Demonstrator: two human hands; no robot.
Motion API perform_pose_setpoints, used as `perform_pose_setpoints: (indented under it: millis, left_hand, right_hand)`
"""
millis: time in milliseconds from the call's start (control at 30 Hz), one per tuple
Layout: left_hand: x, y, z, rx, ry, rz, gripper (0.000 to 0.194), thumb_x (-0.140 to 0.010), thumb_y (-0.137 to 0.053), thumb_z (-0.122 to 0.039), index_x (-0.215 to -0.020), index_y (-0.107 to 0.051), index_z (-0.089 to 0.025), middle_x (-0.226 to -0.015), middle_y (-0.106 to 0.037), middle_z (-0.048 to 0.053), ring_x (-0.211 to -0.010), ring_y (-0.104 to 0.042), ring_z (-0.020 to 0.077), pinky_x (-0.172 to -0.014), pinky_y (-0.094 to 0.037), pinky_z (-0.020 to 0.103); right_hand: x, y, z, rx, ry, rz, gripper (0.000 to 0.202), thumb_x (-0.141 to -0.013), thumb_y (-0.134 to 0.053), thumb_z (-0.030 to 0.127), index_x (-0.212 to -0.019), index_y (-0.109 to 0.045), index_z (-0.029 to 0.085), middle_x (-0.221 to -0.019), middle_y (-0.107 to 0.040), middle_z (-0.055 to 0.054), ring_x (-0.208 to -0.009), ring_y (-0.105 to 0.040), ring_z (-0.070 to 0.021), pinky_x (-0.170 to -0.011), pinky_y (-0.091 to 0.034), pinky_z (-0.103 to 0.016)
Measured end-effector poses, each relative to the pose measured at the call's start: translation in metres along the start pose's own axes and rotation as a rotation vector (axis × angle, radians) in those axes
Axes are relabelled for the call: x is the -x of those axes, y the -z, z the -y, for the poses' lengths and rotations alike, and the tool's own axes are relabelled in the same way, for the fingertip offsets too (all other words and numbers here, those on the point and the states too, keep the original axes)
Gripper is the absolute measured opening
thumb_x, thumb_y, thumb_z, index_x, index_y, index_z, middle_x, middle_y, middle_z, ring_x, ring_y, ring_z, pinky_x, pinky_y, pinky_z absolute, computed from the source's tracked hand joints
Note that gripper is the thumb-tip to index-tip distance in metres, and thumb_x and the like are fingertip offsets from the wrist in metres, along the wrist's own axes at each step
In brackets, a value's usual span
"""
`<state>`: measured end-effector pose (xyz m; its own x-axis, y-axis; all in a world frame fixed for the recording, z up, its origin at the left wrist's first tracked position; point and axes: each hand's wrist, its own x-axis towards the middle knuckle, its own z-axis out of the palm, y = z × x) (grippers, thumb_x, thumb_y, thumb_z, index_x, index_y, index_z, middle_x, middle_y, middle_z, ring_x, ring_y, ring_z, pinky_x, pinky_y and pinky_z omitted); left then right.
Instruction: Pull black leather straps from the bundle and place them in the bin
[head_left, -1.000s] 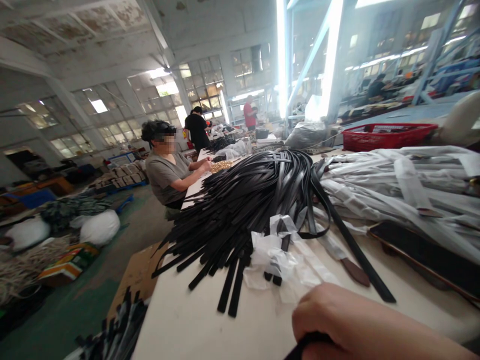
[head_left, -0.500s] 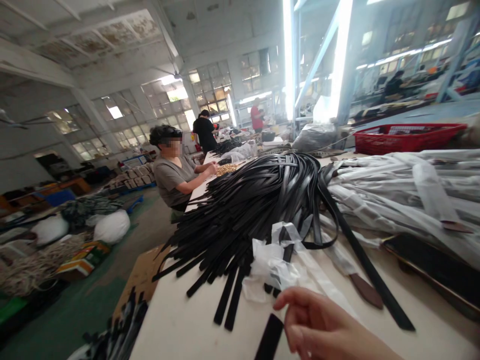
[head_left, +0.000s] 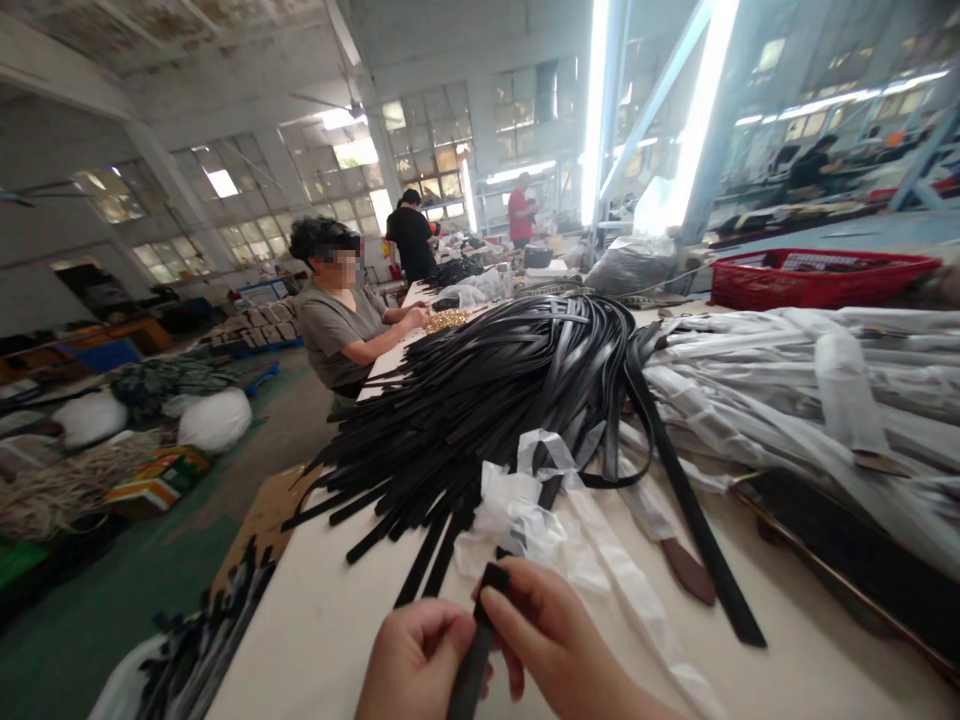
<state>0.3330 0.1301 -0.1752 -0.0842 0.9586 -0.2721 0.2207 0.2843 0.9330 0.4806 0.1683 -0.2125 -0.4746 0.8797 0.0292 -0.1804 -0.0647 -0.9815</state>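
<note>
A black strap (head_left: pixel 480 640) stands up between my two hands at the bottom of the view. My left hand (head_left: pixel 416 660) pinches it from the left side. My right hand (head_left: pixel 551 640) grips its upper end, with fingers curled round the strap's tip. Just beyond my hands lies a big heap of black straps (head_left: pixel 495 400) spread across the pale table (head_left: pixel 330 620). Crumpled clear plastic wrap (head_left: pixel 525 510) lies between the heap and my hands.
Plastic-sleeved belts (head_left: pixel 810 390) are piled at the right, with a red basket (head_left: pixel 817 275) behind them. A seated person (head_left: pixel 337 320) works farther along the table's left side; two other people stand beyond. Bags and boxes (head_left: pixel 150 450) sit on the floor at left.
My left hand has come into view and taken hold of the strap. My right hand has shifted left and raised the strap's end upright. The camera has tilted down a little.
</note>
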Motion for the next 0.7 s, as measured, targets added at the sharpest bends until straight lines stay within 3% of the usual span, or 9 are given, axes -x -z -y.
perform_pose_setpoints:
  millis: [133,300,400,500,533,600,633,700]
  left_hand:
    - [-0.004,0.000,-0.009,0.042,-0.049,-0.064,0.040,-0.076,-0.068,-0.051,-0.062,-0.065,-0.013,-0.054,-0.065,0.004,-0.051,-0.058,0.0150,-0.049,-0.042,0.022]
    - [-0.004,0.004,-0.008,-0.041,-0.101,-0.150,0.041,-0.081,-0.061,-0.055,-0.073,-0.066,-0.015,-0.061,-0.066,0.004,-0.054,-0.060,0.0182,-0.047,-0.046,0.025]
    - [-0.009,0.019,0.000,-0.027,-0.182,-0.171,0.052,-0.082,-0.058,-0.061,-0.098,-0.069,-0.013,-0.088,-0.073,0.011,-0.085,-0.067,0.0240,-0.075,-0.053,0.028]
    - [0.000,0.040,0.012,0.169,-0.215,0.024,0.081,-0.077,-0.053,-0.074,-0.133,-0.052,-0.016,-0.135,-0.059,0.016,-0.120,-0.057,0.0277,-0.104,-0.043,0.035]
    - [0.008,0.047,0.018,0.186,-0.194,0.132,0.083,-0.075,-0.053,-0.077,-0.133,-0.053,-0.018,-0.134,-0.060,0.015,-0.119,-0.058,0.0277,-0.104,-0.043,0.036]
    - [0.033,0.058,0.036,0.150,-0.077,0.286,0.073,-0.070,-0.061,-0.075,-0.116,-0.067,-0.018,-0.109,-0.072,0.012,-0.098,-0.066,0.0255,-0.091,-0.050,0.034]
    - [0.049,0.063,0.046,0.125,0.001,0.291,0.064,-0.067,-0.068,-0.071,-0.103,-0.073,-0.019,-0.094,-0.075,0.009,-0.086,-0.067,0.0234,-0.082,-0.053,0.031]
    - [0.083,0.073,0.068,0.146,0.124,0.068,0.047,-0.057,-0.083,-0.060,-0.082,-0.077,-0.021,-0.075,-0.075,0.004,-0.070,-0.067,0.0205,-0.069,-0.053,0.028]
  right_hand:
    - [-0.002,-0.002,0.001,-0.029,-0.095,0.051,0.054,-0.080,-0.054,0.071,-0.083,-0.049,0.017,-0.067,-0.057,0.001,-0.054,-0.058,-0.0103,-0.051,-0.048,-0.021]
    - [0.003,-0.023,-0.019,0.120,-0.112,0.198,0.052,-0.080,-0.057,0.065,-0.070,-0.056,0.013,-0.060,-0.058,-0.002,-0.055,-0.056,-0.0109,-0.051,-0.041,-0.020]
    - [0.001,-0.035,-0.008,0.155,-0.122,0.176,0.047,-0.083,-0.056,0.056,-0.062,-0.055,0.014,-0.056,-0.058,-0.002,-0.050,-0.055,-0.0109,-0.048,-0.041,-0.021]
    - [-0.007,-0.030,0.026,0.172,-0.008,0.042,0.047,-0.085,-0.056,0.055,-0.059,-0.057,0.015,-0.056,-0.061,-0.003,-0.051,-0.058,-0.0131,-0.049,-0.045,-0.023]
    - [-0.010,-0.025,0.040,0.153,0.025,-0.015,0.047,-0.085,-0.056,0.056,-0.060,-0.059,0.016,-0.057,-0.062,-0.003,-0.052,-0.059,-0.0141,-0.051,-0.047,-0.024]
    - [-0.016,-0.010,0.064,0.081,0.064,-0.134,0.045,-0.082,-0.062,0.056,-0.061,-0.062,0.016,-0.057,-0.063,-0.003,-0.053,-0.061,-0.0155,-0.052,-0.050,-0.026]
    - [-0.018,-0.004,0.072,0.038,0.079,-0.188,0.042,-0.080,-0.066,0.055,-0.063,-0.064,0.016,-0.058,-0.064,-0.002,-0.054,-0.061,-0.0155,-0.052,-0.051,-0.026]
    - [-0.021,0.003,0.078,-0.019,0.102,-0.255,0.039,-0.076,-0.072,0.052,-0.064,-0.066,0.016,-0.058,-0.065,-0.002,-0.051,-0.059,-0.0140,-0.051,-0.051,-0.025]
